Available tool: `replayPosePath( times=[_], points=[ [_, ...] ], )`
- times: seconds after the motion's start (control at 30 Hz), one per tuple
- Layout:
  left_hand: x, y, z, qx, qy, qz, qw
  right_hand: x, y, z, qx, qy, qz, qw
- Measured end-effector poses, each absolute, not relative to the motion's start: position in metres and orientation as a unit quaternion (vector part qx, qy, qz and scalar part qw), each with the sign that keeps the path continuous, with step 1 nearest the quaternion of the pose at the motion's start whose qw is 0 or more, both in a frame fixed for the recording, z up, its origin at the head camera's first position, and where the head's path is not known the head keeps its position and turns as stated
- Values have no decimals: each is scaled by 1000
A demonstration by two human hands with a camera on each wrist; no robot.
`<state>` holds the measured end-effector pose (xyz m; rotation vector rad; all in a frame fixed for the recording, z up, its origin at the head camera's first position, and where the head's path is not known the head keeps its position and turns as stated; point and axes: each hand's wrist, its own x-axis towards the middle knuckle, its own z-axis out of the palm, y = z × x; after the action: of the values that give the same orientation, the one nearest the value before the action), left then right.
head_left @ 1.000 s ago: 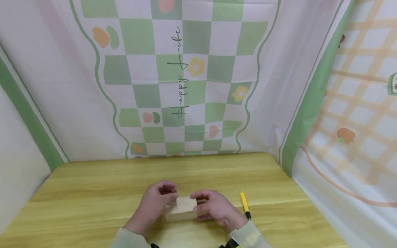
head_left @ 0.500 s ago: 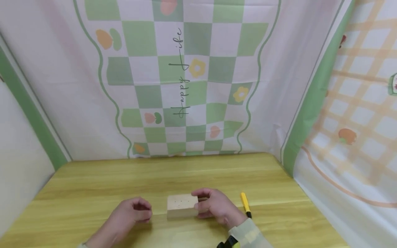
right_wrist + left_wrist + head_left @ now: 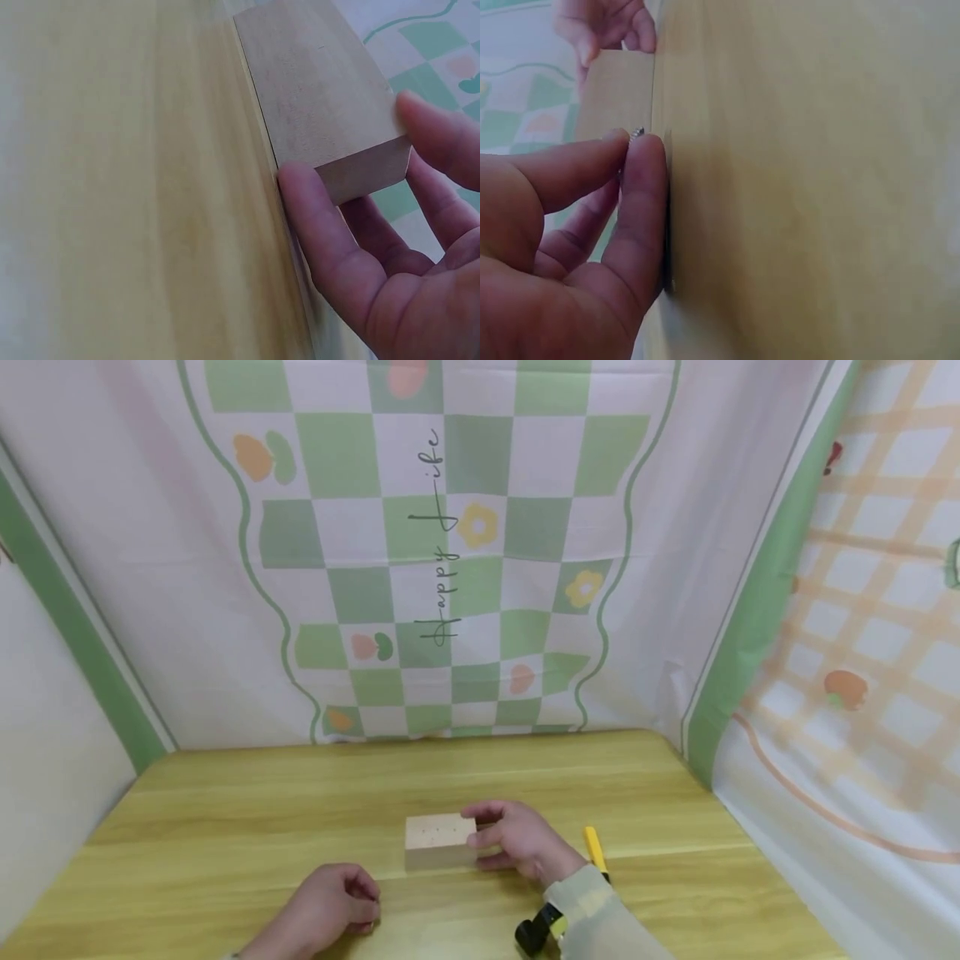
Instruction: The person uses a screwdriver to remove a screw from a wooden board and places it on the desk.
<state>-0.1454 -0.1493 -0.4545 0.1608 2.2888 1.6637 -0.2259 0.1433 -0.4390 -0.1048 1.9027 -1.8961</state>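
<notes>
A pale wooden block (image 3: pixel 438 843) with several small dark holes in its top face lies flat on the table. My right hand (image 3: pixel 521 839) grips its right end; in the right wrist view the thumb and fingers (image 3: pixel 304 195) are against the block (image 3: pixel 315 90). Nearer the front, left of the block and apart from it, is my left hand (image 3: pixel 326 906). It pinches a small metal screw (image 3: pixel 637 133) between thumb and finger. Only the screw's threaded tip shows in the left wrist view; the fingers hide the remainder.
Right of my right hand, a slim yellow tool with a black end (image 3: pixel 594 847) lies on the wood-grain table (image 3: pixel 225 810); my sleeve partly hides it. A black device (image 3: pixel 534 931) sits at my right wrist. Patterned cloth (image 3: pixel 480 568) hangs behind the table's back edge.
My left hand has left the block's top, going left and toward the front. More of the top's holes show. The block and my right hand have shifted slightly toward the back.
</notes>
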Motion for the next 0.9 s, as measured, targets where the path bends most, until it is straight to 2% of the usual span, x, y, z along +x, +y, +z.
replayPosePath(
  times=[0.33, 0.9],
  points=[
    [-146, -143, -452, 34, 861, 498, 96, -228, 142, -442, -37, 689, -691, 215],
    [-149, -141, -451, 29, 888, 449, 91, -225, 142, -442, -35, 694, -689, 205]
  ],
)
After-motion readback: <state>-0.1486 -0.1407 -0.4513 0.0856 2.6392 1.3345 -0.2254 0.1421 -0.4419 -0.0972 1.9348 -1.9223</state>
